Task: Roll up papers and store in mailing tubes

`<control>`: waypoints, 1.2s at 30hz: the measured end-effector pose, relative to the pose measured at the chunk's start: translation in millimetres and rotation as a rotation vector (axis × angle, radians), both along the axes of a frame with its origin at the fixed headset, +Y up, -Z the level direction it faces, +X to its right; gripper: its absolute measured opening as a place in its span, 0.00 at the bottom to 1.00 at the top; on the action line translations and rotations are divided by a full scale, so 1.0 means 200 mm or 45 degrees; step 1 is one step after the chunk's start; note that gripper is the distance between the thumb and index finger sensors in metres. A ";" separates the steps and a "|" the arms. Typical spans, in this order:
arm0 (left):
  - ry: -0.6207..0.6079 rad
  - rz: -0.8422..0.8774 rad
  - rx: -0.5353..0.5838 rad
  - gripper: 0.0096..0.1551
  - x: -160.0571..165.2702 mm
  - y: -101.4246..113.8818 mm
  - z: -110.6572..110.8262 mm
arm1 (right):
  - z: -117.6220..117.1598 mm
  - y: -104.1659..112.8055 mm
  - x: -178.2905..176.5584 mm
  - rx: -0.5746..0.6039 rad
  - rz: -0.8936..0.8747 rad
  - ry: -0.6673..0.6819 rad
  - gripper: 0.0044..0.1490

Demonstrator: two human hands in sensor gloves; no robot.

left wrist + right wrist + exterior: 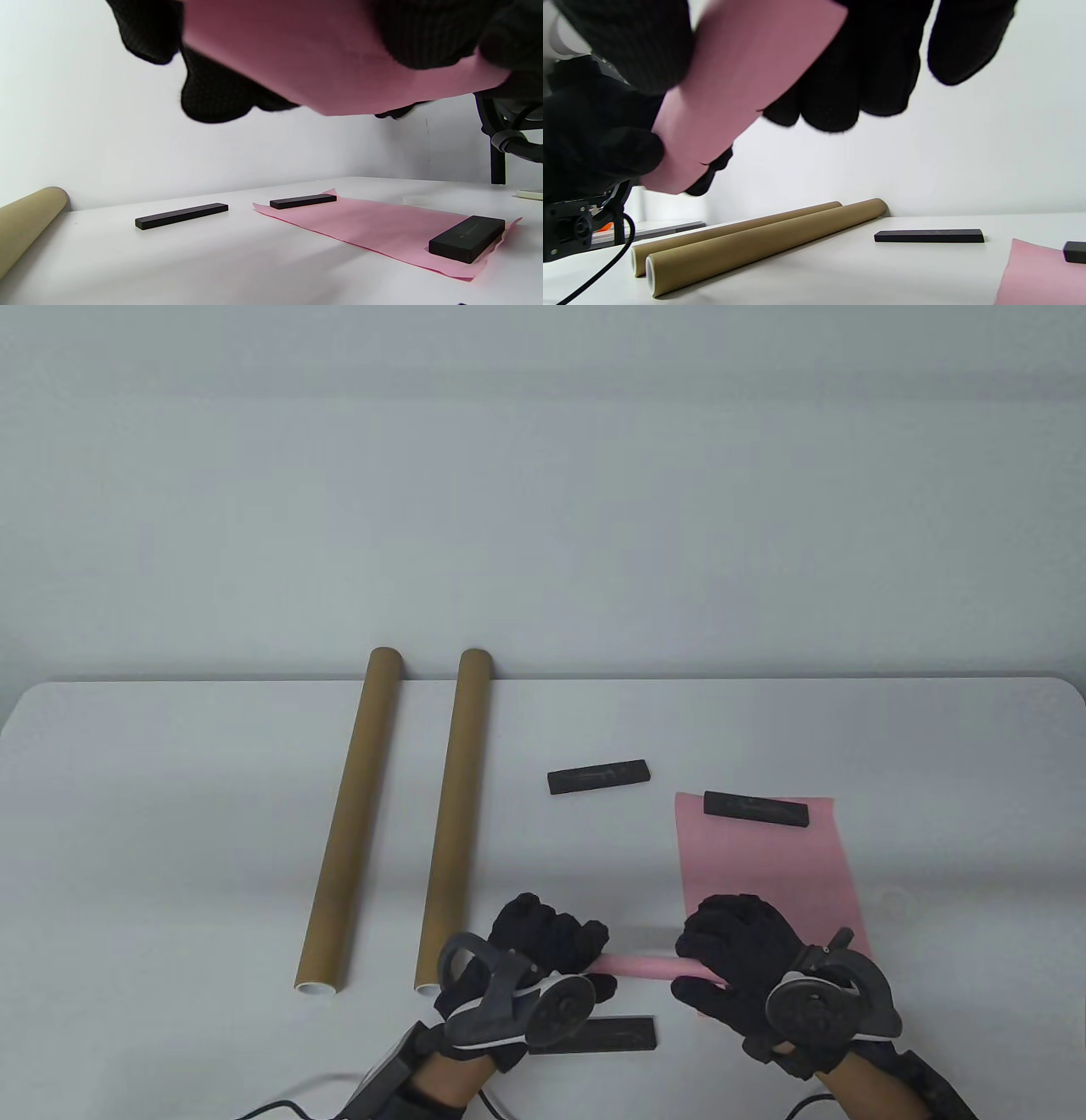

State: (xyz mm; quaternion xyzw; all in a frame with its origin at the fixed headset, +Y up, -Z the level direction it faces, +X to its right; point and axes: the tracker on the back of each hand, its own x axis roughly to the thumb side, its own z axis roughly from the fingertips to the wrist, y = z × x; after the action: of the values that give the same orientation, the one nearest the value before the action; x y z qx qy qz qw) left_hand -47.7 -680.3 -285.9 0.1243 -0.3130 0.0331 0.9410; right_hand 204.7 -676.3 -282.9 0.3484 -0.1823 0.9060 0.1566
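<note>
A pink paper roll (643, 965) is held level above the table's front edge. My left hand (577, 952) grips its left end and my right hand (711, 960) grips its right end. The roll fills the top of the left wrist view (331, 55) and of the right wrist view (746, 80), with gloved fingers (840, 84) wrapped around it. Two brown mailing tubes (348, 814) (454, 814) lie side by side at the left, open ends toward me; they also show in the right wrist view (763, 250). A flat pink sheet (764, 874) lies at the right.
A black bar (755, 808) weighs down the sheet's far end, and another bar (466, 238) sits on its near end. A third bar (598, 776) lies on the bare table mid-way back. A fourth (615, 1035) lies at the front edge under my hands.
</note>
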 end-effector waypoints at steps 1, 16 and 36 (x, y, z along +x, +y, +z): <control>0.001 0.014 -0.027 0.38 -0.01 0.00 -0.01 | 0.00 0.00 -0.01 0.027 0.011 -0.009 0.38; 0.029 -0.011 -0.063 0.39 -0.02 -0.03 -0.03 | -0.01 -0.01 -0.02 0.012 0.112 -0.026 0.36; 0.007 -0.034 -0.008 0.39 -0.02 -0.01 0.00 | -0.01 -0.01 -0.02 -0.056 0.042 0.032 0.37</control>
State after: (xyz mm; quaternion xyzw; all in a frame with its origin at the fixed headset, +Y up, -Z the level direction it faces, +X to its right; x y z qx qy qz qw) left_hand -51.5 -681.5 -286.5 0.1173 -0.3121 0.0210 0.9426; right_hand 200.5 -678.0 -285.9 0.3593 -0.1544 0.9078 0.1515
